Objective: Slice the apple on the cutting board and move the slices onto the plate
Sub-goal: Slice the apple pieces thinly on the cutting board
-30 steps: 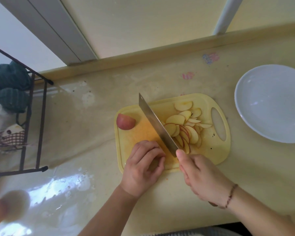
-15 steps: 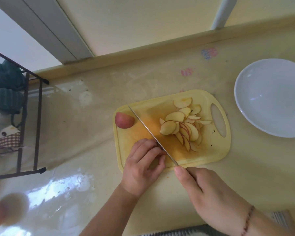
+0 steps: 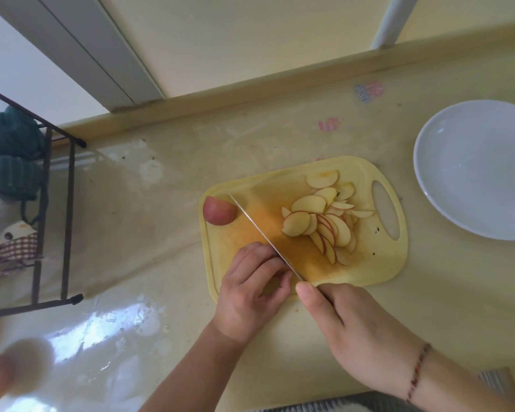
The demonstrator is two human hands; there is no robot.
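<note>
Across the whole lower view stretched a pale yellow counter (image 3: 167,221) under a glossy clear film, backed by a raised lip and a cream wall. At its left edge stood a dark metal rack (image 3: 57,221) with teal cloth and a checked fabric behind its bars. To the far right lay a white plate (image 3: 446,185), bare of fruit and well apart from the hands.

Between rack and plate sat the yellow cutting board (image 3: 381,263), its oval handle slot turned toward the plate. A fan of thin apple slices (image 3: 321,221) with red skin edges was spread over the board's right half, just beside the slot. A red-skinned apple chunk (image 3: 219,212) rested at the board's left rim.

The right hand (image 3: 360,337), a thin red bracelet (image 3: 418,370) on its wrist, was wrapped around the handle of a knife (image 3: 262,233), forefinger stretched along the spine. The blade was seen edge-on, running diagonally from that hand up toward the apple chunk, its tip just beside the chunk.

The left hand (image 3: 250,292) sat on the board's near-left corner, fingers curled down against the blade's left side. A piece seemed to lie beneath them, but it was hidden, so I could not tell what the fingers grasped.
</note>
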